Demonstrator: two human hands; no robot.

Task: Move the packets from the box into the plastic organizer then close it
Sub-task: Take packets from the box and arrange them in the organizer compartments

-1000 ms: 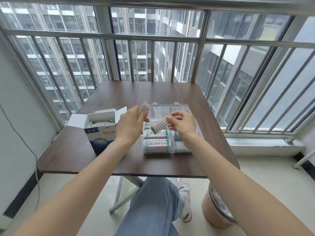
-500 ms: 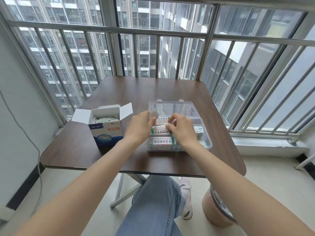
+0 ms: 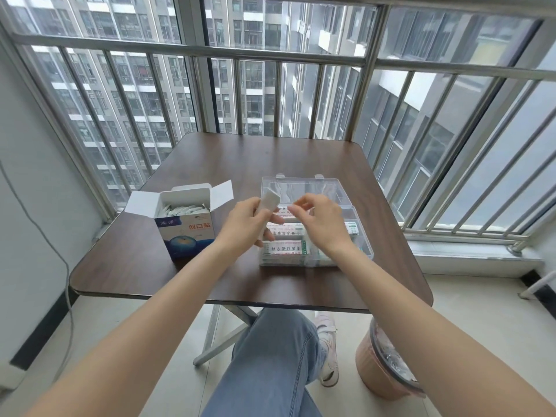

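An open blue and white cardboard box (image 3: 188, 236) stands on the left of the brown table (image 3: 150, 272), with several white packets (image 3: 183, 209) inside. A clear plastic organizer (image 3: 362, 248) lies to its right, lid open and leaning back, with several green-printed packets (image 3: 282, 248) in its compartments. My left hand (image 3: 249, 225) holds a small stack of white packets (image 3: 269, 201) above the organizer's left side. My right hand (image 3: 322, 224) hovers over the organizer's middle with thumb and forefinger close together and nothing visible between them.
A metal window railing (image 3: 270, 58) runs round the far and right table edges. A pink lined bin (image 3: 385, 365) stands on the floor at the lower right. My crossed legs in jeans (image 3: 270, 362) sit under the table's near edge. A cable (image 3: 60, 266) hangs on the left wall.
My right hand held a packet a second ago, lowered it into the organizer, and has now lifted off without it. My left hand still holds its stack.
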